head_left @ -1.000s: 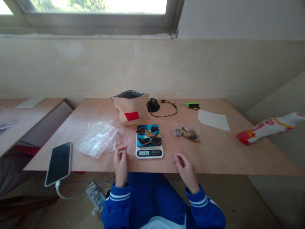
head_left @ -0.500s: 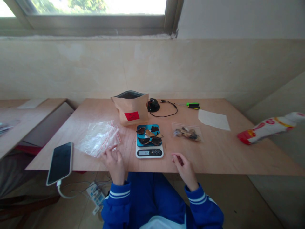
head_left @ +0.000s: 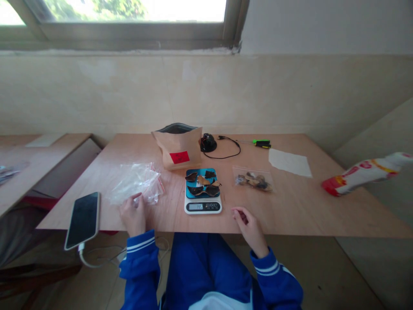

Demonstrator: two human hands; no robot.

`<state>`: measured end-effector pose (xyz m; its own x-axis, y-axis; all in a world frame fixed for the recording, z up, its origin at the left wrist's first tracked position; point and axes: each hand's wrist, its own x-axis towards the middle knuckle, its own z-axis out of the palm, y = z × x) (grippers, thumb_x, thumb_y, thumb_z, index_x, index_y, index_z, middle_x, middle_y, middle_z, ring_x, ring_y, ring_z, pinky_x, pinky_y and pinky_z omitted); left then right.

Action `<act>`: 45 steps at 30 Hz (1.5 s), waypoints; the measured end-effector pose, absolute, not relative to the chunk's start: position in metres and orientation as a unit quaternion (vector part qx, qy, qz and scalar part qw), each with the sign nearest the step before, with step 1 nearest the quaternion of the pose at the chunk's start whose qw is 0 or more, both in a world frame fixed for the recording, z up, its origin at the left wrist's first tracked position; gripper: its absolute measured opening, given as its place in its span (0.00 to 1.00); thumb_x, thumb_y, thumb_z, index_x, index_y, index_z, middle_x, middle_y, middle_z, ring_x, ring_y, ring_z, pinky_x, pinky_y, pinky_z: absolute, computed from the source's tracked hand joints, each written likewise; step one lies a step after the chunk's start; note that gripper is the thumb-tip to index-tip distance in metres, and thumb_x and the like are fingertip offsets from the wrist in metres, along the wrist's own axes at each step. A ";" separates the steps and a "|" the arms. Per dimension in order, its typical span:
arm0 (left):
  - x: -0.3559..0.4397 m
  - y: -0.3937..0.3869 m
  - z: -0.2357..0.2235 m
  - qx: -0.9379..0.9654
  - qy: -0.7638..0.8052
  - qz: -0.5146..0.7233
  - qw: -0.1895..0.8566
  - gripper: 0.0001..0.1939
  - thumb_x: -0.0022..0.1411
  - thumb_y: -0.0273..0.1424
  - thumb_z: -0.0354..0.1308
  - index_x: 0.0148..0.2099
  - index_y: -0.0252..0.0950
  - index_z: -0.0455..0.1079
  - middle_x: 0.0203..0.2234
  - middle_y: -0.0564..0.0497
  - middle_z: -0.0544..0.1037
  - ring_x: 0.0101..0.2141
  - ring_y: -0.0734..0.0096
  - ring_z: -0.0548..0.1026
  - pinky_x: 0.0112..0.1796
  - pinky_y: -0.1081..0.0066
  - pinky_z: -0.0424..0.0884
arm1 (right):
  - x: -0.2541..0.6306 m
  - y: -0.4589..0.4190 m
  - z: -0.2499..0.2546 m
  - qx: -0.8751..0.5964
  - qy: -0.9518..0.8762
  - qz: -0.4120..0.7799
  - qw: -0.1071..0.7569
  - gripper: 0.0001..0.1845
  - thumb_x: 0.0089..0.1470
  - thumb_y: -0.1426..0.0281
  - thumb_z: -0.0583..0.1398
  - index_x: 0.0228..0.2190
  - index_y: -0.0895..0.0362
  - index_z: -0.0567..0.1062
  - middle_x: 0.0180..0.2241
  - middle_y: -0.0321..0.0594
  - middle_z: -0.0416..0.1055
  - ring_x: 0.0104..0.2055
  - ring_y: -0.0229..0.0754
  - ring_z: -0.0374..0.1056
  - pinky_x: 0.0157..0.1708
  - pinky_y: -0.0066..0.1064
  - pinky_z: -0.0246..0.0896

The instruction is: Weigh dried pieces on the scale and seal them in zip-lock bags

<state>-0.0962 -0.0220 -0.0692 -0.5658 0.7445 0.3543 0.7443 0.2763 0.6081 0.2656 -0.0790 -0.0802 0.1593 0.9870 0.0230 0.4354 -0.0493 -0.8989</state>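
Above worktop point(head_left: 290, 213), left hand point(head_left: 133, 215) half-open touching clear zip bag point(head_left: 135, 183); right hand point(head_left: 251, 228) pinches dark piece point(head_left: 243, 217); slack pinch could drop it.

The plywood tabletop point(head_left: 290, 211) carries everything here. Near its back edge, around the middle, stands a kraft paper bag point(head_left: 178, 148) with a red label. Just right of the bag sits a small black device point(head_left: 208, 143) with a thin black cable, then a green-and-black tool point(head_left: 261, 143) and a white paper sheet point(head_left: 289, 162). Toward the front edge, a digital scale point(head_left: 203, 206) holds a blue tray point(head_left: 200, 183) of dark curled pieces. A clear zip bag of brown pieces point(head_left: 253, 181) lies to its right, a crumpled clear zip bag point(head_left: 137, 183) to its left. A smartphone point(head_left: 83, 220) juts past the front-left edge. A red-and-white packet point(head_left: 358, 181) reaches over the right edge.
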 end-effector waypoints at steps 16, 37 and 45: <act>-0.098 -0.023 -0.082 0.500 0.808 0.306 -0.055 0.15 0.63 0.39 0.51 0.38 0.35 0.74 0.32 0.46 0.72 0.36 0.59 0.69 0.38 0.65 0.64 | 0.263 -0.077 -0.072 -0.629 -0.542 0.362 0.424 0.23 0.56 0.52 0.55 0.36 0.60 0.76 0.28 0.45 0.74 0.29 0.44 0.68 0.30 0.33 0.65; -0.090 -0.027 -0.074 0.479 0.840 0.252 -0.031 0.15 0.65 0.39 0.50 0.43 0.35 0.72 0.38 0.43 0.71 0.40 0.55 0.66 0.39 0.62 0.61 | 0.118 0.157 0.156 -0.323 -0.922 0.194 0.085 0.16 0.56 0.80 0.53 0.39 0.62 0.79 0.40 0.44 0.78 0.40 0.41 0.71 0.41 0.30 0.62; -0.090 -0.027 -0.074 0.484 0.834 0.263 -0.026 0.16 0.65 0.40 0.49 0.42 0.34 0.72 0.38 0.43 0.72 0.40 0.55 0.67 0.39 0.63 0.61 | 0.109 0.165 0.143 -0.395 -0.841 0.368 -0.039 0.07 0.47 0.76 0.64 0.31 0.59 0.81 0.25 0.38 0.77 0.24 0.39 0.71 0.30 0.31 0.67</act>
<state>-0.0901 -0.0274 -0.0744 -0.5309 0.7933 0.2980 0.8209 0.3941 0.4132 0.1092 0.1651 0.1433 -0.6854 0.6351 -0.3562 0.6928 0.4181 -0.5875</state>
